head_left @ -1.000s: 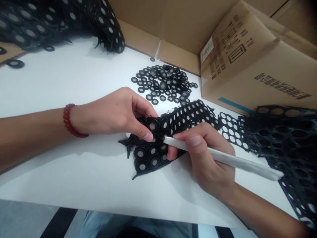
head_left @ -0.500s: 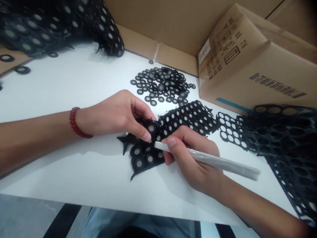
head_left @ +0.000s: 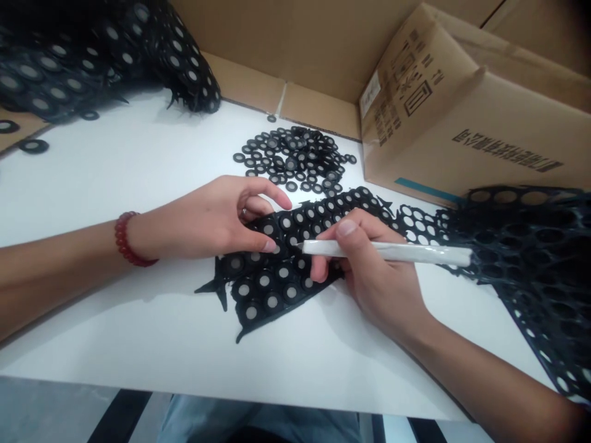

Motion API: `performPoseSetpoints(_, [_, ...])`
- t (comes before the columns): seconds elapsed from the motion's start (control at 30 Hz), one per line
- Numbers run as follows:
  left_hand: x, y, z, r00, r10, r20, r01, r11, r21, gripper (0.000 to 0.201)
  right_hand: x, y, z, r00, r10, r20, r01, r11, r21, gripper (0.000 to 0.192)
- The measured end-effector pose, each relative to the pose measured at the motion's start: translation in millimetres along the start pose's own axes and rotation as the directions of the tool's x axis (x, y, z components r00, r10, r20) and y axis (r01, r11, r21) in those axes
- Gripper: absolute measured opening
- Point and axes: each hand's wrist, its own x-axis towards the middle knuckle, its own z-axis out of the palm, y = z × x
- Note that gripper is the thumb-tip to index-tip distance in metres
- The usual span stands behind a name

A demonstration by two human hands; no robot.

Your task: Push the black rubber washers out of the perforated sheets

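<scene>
A black rubber sheet of joined rings with pale grey round centres (head_left: 282, 272) lies on the white table. My left hand (head_left: 207, 215), with a red bead bracelet at its wrist, rests its thumb on the sheet's left part. Its index finger is stretched out apart from the thumb, over the far edge, with nothing held between them. My right hand (head_left: 376, 264) is closed round a white, pen-like tool (head_left: 415, 253) that looks wrapped in film. The tool's thin dark tip points left and meets the sheet near one ring, just right of my left thumb.
Loose black rings (head_left: 295, 154) lie heaped behind the sheet. A cardboard box (head_left: 462, 123) stands at the back right. Punched-out black sheets (head_left: 521, 246) pile up at the right edge. More ring-filled sheets (head_left: 184, 67) are stacked at the back left, with several stray rings (head_left: 34, 146) nearby.
My left index finger has lifted away from the thumb and the raised part of the sheet has settled flatter. The tool has swung more level, and its dark tip now shows.
</scene>
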Motion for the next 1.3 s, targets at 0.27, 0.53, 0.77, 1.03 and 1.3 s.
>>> performPoseSetpoints(0.27, [0,0,2.7,1.0,0.018,-0.004,-0.018,0.997,-0.071,0.039,-1,1,1,0.992,-0.114,0.051,0.12,0.983,-0.136,0.026])
performPoseSetpoints(0.53, [1,1,5.4,0.995,0.014,-0.104,-0.019,0.999,-0.047,0.036,-3,2,4,0.989,-0.135,0.055,0.143,0.97,-0.197,0.023])
performPoseSetpoints(0.77, [0,5,7.1,0.992,0.016,-0.125,-0.032,0.992,-0.12,0.034,-6,-8,3,0.986,-0.14,0.095,0.166,0.908,-0.384,0.025])
performPoseSetpoints(1.03, [1,9,10.8,0.989,-0.001,-0.147,-0.024,0.986,-0.166,0.032,-5,-7,6,0.976,-0.145,0.164,0.204,0.875,-0.438,0.031])
performPoseSetpoints(1.3, [-2,7,8.6,0.996,0.074,-0.056,-0.08,0.99,-0.118,0.029,4,-8,-1,0.987,0.068,0.147,-0.04,0.982,-0.183,0.031])
